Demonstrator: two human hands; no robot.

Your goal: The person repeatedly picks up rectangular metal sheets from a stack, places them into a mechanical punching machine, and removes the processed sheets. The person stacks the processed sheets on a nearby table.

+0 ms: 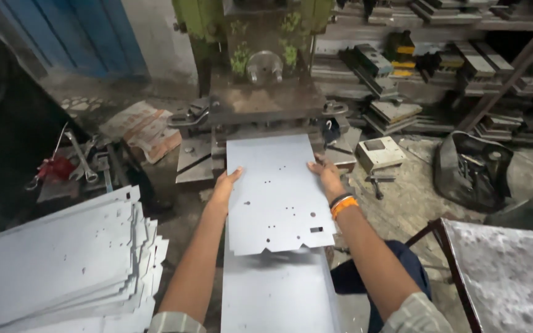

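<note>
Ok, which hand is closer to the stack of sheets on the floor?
Left. The left hand grips the held sheet's left edge, on the stack's side; the right hand holds the opposite edge, farther away.

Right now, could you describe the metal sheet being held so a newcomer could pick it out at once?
Start at the green press machine at the top centre. Just below it, the left hand and right hand grip the side edges of one pale grey metal sheet. Unlike the stack of sheets on the left, it is single, raised, and has a notched near edge.
</note>
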